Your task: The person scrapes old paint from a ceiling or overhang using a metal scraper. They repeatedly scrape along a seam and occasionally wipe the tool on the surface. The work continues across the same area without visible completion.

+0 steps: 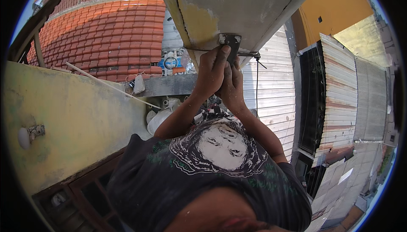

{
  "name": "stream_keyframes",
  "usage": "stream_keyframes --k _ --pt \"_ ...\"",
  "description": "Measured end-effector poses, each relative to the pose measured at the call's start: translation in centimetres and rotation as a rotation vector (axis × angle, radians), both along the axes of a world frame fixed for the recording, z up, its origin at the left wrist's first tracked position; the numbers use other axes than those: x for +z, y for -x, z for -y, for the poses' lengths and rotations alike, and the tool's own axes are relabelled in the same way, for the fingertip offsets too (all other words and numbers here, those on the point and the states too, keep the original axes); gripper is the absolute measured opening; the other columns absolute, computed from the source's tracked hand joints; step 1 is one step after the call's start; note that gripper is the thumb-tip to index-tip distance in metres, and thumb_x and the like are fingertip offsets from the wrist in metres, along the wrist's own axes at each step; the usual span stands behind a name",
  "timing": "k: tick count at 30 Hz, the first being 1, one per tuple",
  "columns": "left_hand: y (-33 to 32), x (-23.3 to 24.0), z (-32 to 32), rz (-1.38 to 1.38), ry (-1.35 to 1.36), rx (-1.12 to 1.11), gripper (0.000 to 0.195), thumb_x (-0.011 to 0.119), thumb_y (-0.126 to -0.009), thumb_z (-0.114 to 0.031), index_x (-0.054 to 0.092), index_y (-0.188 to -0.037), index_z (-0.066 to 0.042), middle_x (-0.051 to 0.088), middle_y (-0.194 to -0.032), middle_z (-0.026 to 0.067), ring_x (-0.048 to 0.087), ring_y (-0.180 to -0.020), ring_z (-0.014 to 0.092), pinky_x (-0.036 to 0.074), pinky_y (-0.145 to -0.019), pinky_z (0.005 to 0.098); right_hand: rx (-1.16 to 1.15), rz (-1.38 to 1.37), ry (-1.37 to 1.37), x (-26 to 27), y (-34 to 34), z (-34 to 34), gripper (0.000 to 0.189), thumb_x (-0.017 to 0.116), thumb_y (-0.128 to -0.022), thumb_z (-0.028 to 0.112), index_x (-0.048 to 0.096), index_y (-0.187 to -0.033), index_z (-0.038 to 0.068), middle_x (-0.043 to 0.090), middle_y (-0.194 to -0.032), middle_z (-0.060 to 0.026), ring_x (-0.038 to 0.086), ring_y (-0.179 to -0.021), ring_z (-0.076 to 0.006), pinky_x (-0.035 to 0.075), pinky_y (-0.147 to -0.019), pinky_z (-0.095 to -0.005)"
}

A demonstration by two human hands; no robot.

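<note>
Both my hands are raised to a weathered concrete beam or column [248, 6] with peeling yellow paint at its left edge. My left hand [233, 81] and my right hand [211, 68] are close together on a dark, flat, hand-sized piece [234, 42] with whitish residue at its upper corners. Its top end lies against the painted surface. The right thumb presses on its face, and the left fingers grip its lower end. What the piece is made of, I cannot tell. A dark cord [259, 55] is tied around the beam just beside my hands, its knot to the right.
A yellowish wall [63, 104] with a bulb [24, 138] stands at left. A pale thin pole [105, 83] leans over its edge. A stone block [139, 84] rests by a grey ledge [168, 85]. Tiled [105, 38] and corrugated roofs [273, 82] lie below.
</note>
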State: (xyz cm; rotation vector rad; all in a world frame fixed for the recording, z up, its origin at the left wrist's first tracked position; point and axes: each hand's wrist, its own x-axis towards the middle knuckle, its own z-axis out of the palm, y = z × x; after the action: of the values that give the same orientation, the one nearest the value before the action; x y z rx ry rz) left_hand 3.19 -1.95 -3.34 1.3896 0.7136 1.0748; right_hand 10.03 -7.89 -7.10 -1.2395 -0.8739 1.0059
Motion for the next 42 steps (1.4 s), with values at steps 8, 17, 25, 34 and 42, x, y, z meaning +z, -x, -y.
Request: stream_keyframes --k 8,17,25,34,42 --pt "0.3 0.1 -0.2 -0.049 -0.028 0.006 0.035 0.046 -0.103 -0.023 0.062 -0.088 0.005 0.065 -0.074 0.0082 0.061 -0.066 0.013 0.050 -0.063 0.0276 -0.019 0.097 -0.026 0.3 -0.1 0.2 0.042 0.035 -0.105 0.024 0.051 -0.124 -0.009 0.049 -0.129 -0.0226 0.057 -0.113 -0.0340 0.043 -0.096 -0.0366" --pt "0.5 -0.4 0.2 -0.065 0.043 -0.012 0.035 0.045 -0.103 -0.023 0.062 -0.090 0.005 0.065 -0.073 0.0085 0.061 -0.067 0.012 0.049 -0.063 0.0283 0.010 0.064 0.027 -0.6 0.0 0.6 0.044 0.037 -0.105 0.027 0.051 -0.123 -0.010 0.049 -0.130 -0.0225 0.056 -0.114 -0.0348 0.043 -0.094 -0.0361" --pt "0.0 0.0 -0.2 -0.028 -0.013 0.023 0.036 0.046 -0.103 -0.025 0.062 -0.092 0.005 0.065 -0.075 0.0089 0.060 -0.066 0.011 0.048 -0.062 0.0282 0.039 0.024 0.021 0.5 -0.3 0.3 0.044 0.036 -0.105 0.026 0.047 -0.129 -0.009 0.051 -0.129 -0.0224 0.056 -0.112 -0.0306 0.044 -0.094 -0.0353" --pt "0.1 0.5 -0.2 -0.042 -0.037 0.040 0.033 0.046 -0.103 -0.022 0.062 -0.091 0.005 0.066 -0.076 0.0088 0.061 -0.066 0.013 0.049 -0.062 0.0283 0.040 -0.005 0.054 1.1 -0.4 0.0 0.041 0.038 -0.105 0.023 0.046 -0.131 -0.009 0.052 -0.127 -0.0208 0.058 -0.104 -0.0237 0.046 -0.090 -0.0336" --pt "0.4 1.9 -0.1 0.024 -0.020 0.022 0.033 0.046 -0.103 -0.021 0.061 -0.089 0.004 0.064 -0.074 0.0080 0.060 -0.067 0.013 0.049 -0.063 0.0290 0.037 0.052 0.030 3.6 0.1 -0.2 0.043 0.037 -0.104 0.022 0.041 -0.135 -0.009 0.051 -0.130 -0.0217 0.054 -0.117 -0.0270 0.041 -0.099 -0.0361"
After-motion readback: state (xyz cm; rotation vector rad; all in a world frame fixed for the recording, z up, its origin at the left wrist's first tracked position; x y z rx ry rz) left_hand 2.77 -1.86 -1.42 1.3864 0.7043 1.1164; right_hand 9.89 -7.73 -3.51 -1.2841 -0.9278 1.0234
